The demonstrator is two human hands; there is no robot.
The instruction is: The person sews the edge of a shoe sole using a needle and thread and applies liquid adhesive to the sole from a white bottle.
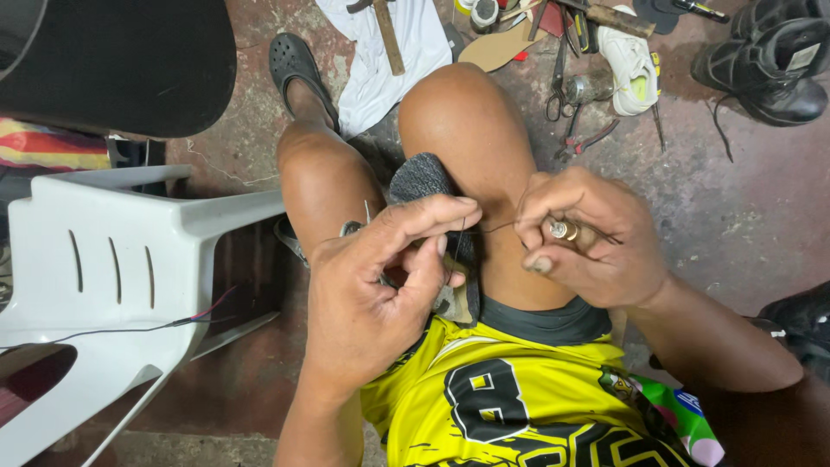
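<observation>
Left hand: the left hand (pixel 380 277), centre of the frame, is curled shut, thumb and forefinger pinching a dark thread (pixel 460 235) at the edge of the shoe piece.
Right hand: the right hand (pixel 588 238), just right of centre, is closed around a stitching awl (pixel 566 230) whose metal collar shows between the fingers; its point is aimed left toward the other hand.
Work piece: a dark grey shoe sole piece (pixel 421 180) is clamped between the person's bare knees, centre of the frame, partly hidden by the left hand.
Needle risk: the awl tip sits close to the left fingertips (pixel 458 207); a slip as it pushes through would likely prick them or the bare thigh (pixel 484 156) beside it.
Thread risk: the thread looks thin and taut between the hands; a hard pull could snap it or tear it out of the sole's edge.
Grip risk: the sole is held only by the knees, so a shift of the legs could let it twist and send a stitch astray.
Surroundings: pliers (pixel 588 138), scissors (pixel 558 91), a white sneaker (pixel 631 69) and black boots (pixel 778 60) lie on the floor at upper right; a white plastic chair (pixel 112 268) stands at left.
</observation>
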